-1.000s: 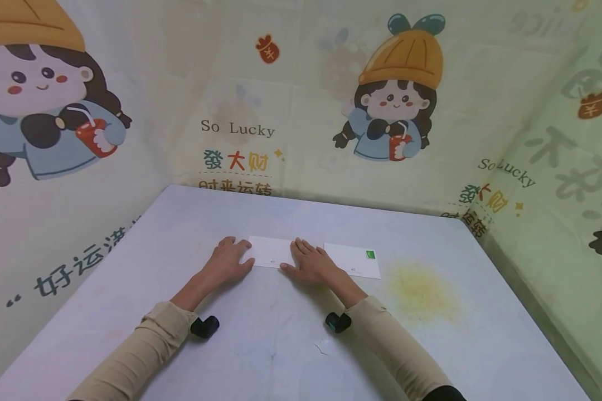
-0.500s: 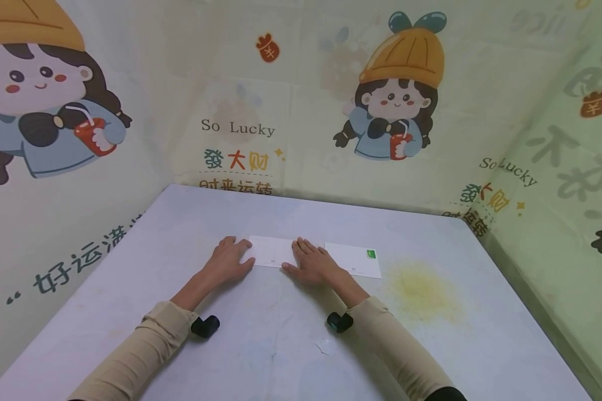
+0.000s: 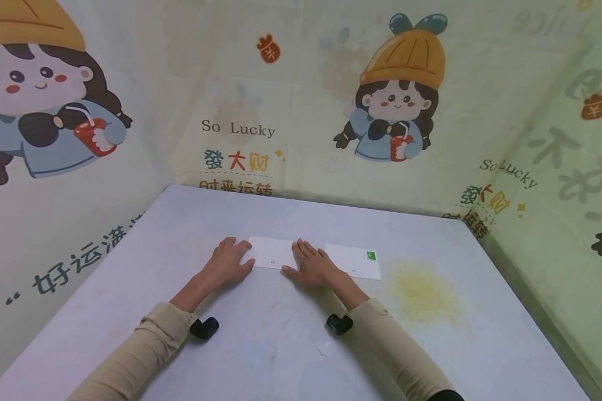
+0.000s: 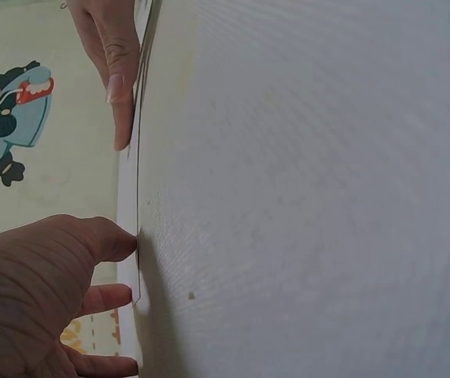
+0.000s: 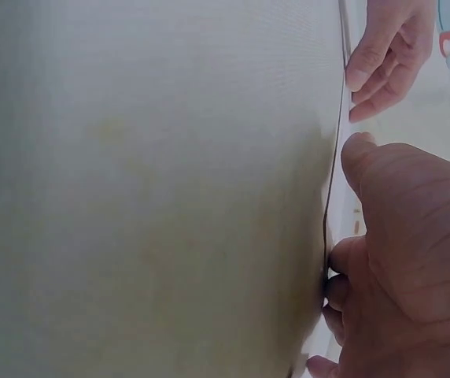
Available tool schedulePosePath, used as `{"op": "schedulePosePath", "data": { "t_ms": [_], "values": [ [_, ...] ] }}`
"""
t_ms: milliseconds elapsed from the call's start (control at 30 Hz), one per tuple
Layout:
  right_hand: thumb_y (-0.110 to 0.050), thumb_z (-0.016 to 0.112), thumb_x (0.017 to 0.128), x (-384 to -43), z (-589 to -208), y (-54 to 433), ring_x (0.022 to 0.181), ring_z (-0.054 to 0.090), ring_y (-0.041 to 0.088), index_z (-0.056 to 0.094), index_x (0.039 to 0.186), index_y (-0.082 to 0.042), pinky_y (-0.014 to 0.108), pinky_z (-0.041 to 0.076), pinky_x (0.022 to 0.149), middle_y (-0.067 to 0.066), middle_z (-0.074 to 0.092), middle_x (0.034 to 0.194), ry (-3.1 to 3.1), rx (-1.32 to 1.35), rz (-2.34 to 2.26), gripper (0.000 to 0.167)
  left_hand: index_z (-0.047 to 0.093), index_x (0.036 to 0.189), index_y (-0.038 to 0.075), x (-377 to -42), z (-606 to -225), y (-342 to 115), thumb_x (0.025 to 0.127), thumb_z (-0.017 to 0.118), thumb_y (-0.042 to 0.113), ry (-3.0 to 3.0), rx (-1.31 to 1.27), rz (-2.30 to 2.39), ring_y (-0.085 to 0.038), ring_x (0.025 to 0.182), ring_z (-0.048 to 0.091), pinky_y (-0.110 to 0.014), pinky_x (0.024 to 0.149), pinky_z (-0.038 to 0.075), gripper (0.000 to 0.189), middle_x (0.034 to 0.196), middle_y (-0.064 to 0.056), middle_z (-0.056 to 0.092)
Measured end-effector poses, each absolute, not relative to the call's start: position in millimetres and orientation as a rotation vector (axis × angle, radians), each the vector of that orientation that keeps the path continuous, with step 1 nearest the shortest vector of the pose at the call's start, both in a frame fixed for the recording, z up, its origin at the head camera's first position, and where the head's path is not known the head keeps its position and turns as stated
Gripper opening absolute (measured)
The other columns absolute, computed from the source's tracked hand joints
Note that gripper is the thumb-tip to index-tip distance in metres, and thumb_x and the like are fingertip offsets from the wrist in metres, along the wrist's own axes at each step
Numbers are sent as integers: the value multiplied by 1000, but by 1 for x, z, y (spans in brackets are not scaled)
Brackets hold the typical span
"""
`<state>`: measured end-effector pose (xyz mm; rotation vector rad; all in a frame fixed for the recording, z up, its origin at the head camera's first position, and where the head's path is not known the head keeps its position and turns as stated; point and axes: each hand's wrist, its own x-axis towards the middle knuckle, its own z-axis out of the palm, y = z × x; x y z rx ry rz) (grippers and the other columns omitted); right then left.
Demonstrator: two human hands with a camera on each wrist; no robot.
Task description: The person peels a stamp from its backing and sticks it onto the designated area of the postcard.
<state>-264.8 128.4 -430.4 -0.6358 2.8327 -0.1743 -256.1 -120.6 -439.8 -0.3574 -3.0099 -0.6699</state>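
Note:
A long white envelope [image 3: 272, 252] with a green stamp [image 3: 371, 255] at its right end lies flat on the table. My right hand [image 3: 312, 265] rests across its middle with fingers extended and hides that part. Whether the white paper is one piece or two under this hand, I cannot tell. At the left end my left hand [image 3: 229, 260] touches the paper with thumb and fingers spread. From the left wrist view, the left thumb and fingers [image 4: 111, 240] meet the thin edge. In the right wrist view the fingers [image 5: 347, 256] of my right hand press along it.
The pale table [image 3: 276, 345] has a yellow stain [image 3: 423, 289] right of the envelope. A printed cloth [image 3: 311, 122] with cartoon figures and lettering stands behind the table and at both sides. Black wrist devices [image 3: 204, 328] sit at both sleeves.

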Motion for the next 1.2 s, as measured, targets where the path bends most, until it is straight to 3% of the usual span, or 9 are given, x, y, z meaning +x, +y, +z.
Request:
{"op": "schedulePosePath", "data": {
  "t_ms": [333,567,833,933,1200],
  "values": [
    [-53,35,108,-264,-429,131,158,13,29,17,162,-1,55,19,123,15,16,170,2903,-708,-414,77,58,137,-1,-256,-436,-125,98,64,24,-3005,-352,-663,-51,142,36,-62,114,32,47,147,-36,44],
    [-37,33,112,-254,-425,139,156,20,33,28,158,4,50,20,124,20,25,166,2837,-667,-921,62,58,136,-1,-250,-437,-127,98,63,25,-3016,-361,-657,-51,141,37,-63,114,33,47,146,-36,44],
    [-51,31,110,-224,-410,147,154,27,26,37,159,-13,48,22,124,3,33,166,2596,-280,-1463,63,57,138,-1,-244,-437,-126,99,63,25,-3015,-360,-669,-52,142,36,-63,114,32,47,148,-37,42],
    [-52,33,110,-213,-404,154,153,29,29,38,159,-12,52,24,122,6,33,166,2441,-231,-1675,63,55,141,0,-242,-436,-124,100,61,26,-3017,-355,-685,-51,143,34,-63,115,30,49,149,-36,42],
    [-55,34,108,-179,-383,174,152,32,24,39,156,-4,49,29,121,9,39,162,2018,-220,-2073,70,52,145,-1,-237,-431,-126,101,58,26,-2937,-388,-769,-53,145,29,-66,116,25,51,149,-36,42]
  ]
}}
